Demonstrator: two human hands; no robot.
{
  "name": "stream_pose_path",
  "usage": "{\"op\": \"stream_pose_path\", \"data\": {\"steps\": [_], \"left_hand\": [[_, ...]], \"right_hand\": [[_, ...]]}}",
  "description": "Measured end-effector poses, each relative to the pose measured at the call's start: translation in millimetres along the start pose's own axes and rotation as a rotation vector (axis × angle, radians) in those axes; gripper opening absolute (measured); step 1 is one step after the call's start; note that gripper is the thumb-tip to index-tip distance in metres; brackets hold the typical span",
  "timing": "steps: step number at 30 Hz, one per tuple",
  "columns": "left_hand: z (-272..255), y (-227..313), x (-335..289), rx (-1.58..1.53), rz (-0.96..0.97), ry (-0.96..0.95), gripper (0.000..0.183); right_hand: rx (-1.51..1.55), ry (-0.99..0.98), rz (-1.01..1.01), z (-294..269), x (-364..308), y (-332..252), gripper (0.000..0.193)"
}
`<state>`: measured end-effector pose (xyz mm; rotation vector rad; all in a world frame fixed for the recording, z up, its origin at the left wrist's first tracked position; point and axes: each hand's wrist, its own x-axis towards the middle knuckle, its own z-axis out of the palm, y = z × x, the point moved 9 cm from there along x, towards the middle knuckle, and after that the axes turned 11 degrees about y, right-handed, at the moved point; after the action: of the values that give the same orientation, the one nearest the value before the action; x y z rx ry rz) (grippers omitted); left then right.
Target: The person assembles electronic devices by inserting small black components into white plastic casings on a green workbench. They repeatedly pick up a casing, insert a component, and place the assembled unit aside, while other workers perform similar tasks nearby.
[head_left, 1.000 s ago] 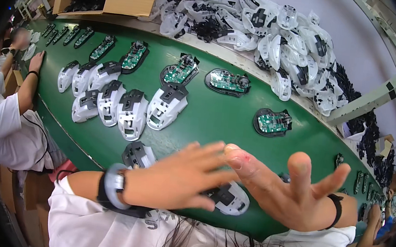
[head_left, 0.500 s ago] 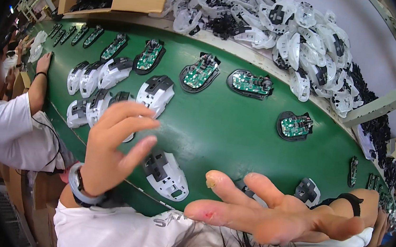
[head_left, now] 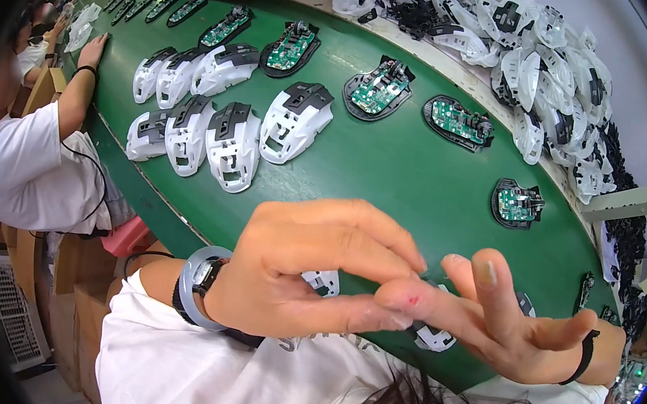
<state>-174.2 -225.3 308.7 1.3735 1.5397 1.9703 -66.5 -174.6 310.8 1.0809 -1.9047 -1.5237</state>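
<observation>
Near the front edge of the bench, my left hand (head_left: 317, 268) reaches across to my right hand. Its thumb and fingers close around the tip of one right finger, which bears a small red mark. My right hand (head_left: 510, 321) is palm up with its other fingers spread, holding no part. Beneath and behind the hands, partly hidden, lie white-and-grey mouse shells (head_left: 321, 281). Left of them, more such shells (head_left: 295, 124) stand in two rows. Black mouse bases with green circuit boards (head_left: 378, 90) are spaced along the far side.
A green bench top (head_left: 388, 181) runs across the view. Translucent white shells (head_left: 537, 82) are heaped on a ledge behind it, with black parts (head_left: 627, 208) farther right. A metal bar (head_left: 635, 202) juts in there. At left sits a co-worker in a white shirt (head_left: 31, 166), arm on the bench.
My left hand has moved right to meet my right hand and closed on its fingertip. The view has shifted, so the bench parts appear higher and farther right. Another shell stands in the front row.
</observation>
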Motion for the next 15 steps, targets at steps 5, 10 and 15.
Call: {"op": "stream_pose_path", "data": {"steps": [5, 10, 15], "left_hand": [[-3.0, 2.2, 1.9, 0.079, -0.017, 0.015, 0.024], [-17.2, 6.5, -4.0, 0.674, 0.063, -0.184, 0.051], [9.9, -50.8, -76.7, 0.967, -0.089, -0.880, 0.075]], "right_hand": [[0.032, -0.047, 0.239, -1.4, 5.2, -1.3, 0.062], [0.774, -0.130, 0.688, 11.5, -3.4, 1.1, 0.049], [1.104, -0.098, 0.805, 54.2, -0.7, -30.0, 0.029]]}}
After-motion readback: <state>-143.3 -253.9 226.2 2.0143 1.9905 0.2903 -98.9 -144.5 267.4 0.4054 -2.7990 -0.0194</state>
